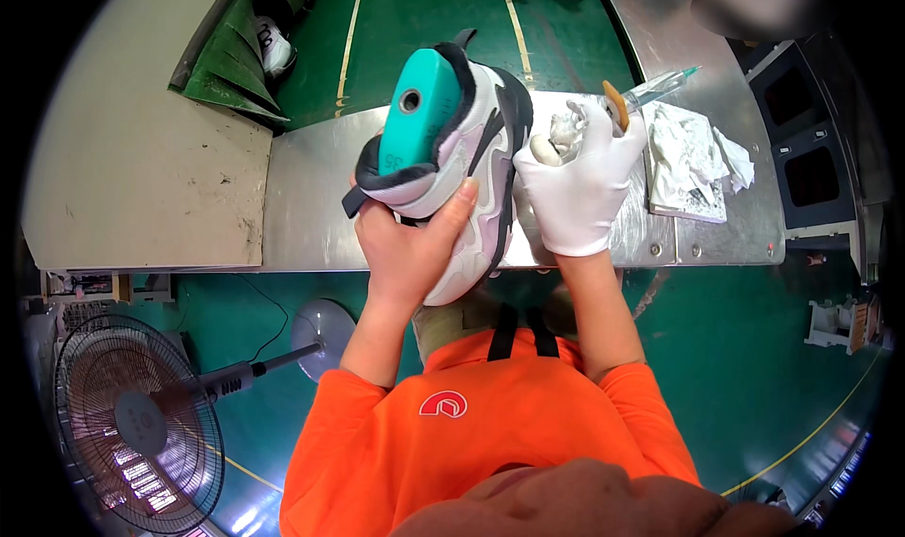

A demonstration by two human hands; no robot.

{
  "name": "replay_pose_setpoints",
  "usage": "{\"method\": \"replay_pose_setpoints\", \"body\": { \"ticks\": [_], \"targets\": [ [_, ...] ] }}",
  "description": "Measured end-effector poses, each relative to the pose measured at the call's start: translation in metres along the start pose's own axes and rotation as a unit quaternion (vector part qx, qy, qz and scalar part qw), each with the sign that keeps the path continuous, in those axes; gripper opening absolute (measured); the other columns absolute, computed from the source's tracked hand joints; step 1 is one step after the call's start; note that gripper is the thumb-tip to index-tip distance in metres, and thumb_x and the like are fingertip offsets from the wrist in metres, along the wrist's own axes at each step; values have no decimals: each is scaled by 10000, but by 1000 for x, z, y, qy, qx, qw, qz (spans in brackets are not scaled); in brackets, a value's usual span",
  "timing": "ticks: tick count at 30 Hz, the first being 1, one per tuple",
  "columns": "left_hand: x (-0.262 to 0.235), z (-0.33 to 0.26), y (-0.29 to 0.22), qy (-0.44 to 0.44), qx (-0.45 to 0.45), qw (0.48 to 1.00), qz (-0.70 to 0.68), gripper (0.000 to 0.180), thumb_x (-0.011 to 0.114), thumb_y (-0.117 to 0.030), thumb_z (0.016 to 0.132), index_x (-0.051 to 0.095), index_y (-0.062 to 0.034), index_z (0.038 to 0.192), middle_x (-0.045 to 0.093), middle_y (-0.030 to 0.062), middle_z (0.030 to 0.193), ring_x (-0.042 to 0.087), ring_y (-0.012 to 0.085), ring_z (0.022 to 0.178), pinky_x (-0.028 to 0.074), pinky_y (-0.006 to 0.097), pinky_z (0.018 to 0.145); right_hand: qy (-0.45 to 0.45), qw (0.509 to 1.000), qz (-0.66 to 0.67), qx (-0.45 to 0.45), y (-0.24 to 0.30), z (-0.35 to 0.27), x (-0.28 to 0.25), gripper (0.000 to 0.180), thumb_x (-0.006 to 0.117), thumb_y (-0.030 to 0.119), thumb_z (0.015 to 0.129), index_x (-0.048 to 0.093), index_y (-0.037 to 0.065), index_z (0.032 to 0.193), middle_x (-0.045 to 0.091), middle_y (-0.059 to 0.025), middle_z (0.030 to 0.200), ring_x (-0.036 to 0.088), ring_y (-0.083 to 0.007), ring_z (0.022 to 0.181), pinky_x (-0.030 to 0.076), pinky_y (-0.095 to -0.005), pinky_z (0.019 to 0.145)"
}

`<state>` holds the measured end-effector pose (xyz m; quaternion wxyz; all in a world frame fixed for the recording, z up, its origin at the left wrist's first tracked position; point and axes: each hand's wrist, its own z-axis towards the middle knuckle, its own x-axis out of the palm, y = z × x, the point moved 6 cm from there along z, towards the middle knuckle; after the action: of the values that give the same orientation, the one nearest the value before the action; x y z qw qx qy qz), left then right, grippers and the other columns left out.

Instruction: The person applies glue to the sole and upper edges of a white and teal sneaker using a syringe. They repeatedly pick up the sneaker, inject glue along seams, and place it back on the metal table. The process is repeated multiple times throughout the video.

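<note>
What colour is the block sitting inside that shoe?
Teal: the block in the shoe shows best in the head view.

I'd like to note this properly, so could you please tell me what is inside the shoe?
A teal shoe last with a round hole in its top shows in the opening of the shoe. The shoe covers its lower and front parts, so these cannot be seen.

Grey standing fan (pixel 141 422) on green floor (pixel 726 367)

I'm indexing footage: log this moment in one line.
left hand: bare, holding shoe; right hand: gloved, holding white wad; teal block: inside shoe
</note>
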<state>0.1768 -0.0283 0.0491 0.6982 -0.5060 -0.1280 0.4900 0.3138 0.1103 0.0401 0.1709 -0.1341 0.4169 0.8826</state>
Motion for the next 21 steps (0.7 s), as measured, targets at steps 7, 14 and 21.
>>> {"method": "replay_pose_setpoints", "body": {
  "ticks": [7, 14, 21],
  "targets": [
    [4, 3, 6, -7, -92, 987, -132, 588, 816, -117, 782, 472, 21, 1239, 596, 127, 1168, 612, 205, 1056, 482, 333, 934, -16, 990, 113, 86, -36, 6, 4, 472, 774, 66, 693, 565, 36, 1116, 493, -149, 1110, 603, -168, 716, 518, -310, 708],
    [8, 2, 7, -47, -95, 973, -205, 618, 796, -89, 798, 425, 14, 1281, 557, 132, 1222, 577, 195, 1097, 460, 336, 965, 47, 808, 484, 333, -35, -25, 21, 458, 789, 58, 787, 529, 10, 1160, 569, -47, 998, 556, -84, 844, 483, -224, 730],
    [8, 1, -3, -97, -26, 982, -158, 501, 778, -109, 803, 489, 25, 1189, 608, 106, 1085, 594, 159, 957, 471, 294, 878, 46, 841, 438, 314, -12, -22, 21, 455, 784, 26, 780, 531, 17, 1159, 576, -46, 1012, 563, -93, 861, 494, -234, 756]
  ]
}}
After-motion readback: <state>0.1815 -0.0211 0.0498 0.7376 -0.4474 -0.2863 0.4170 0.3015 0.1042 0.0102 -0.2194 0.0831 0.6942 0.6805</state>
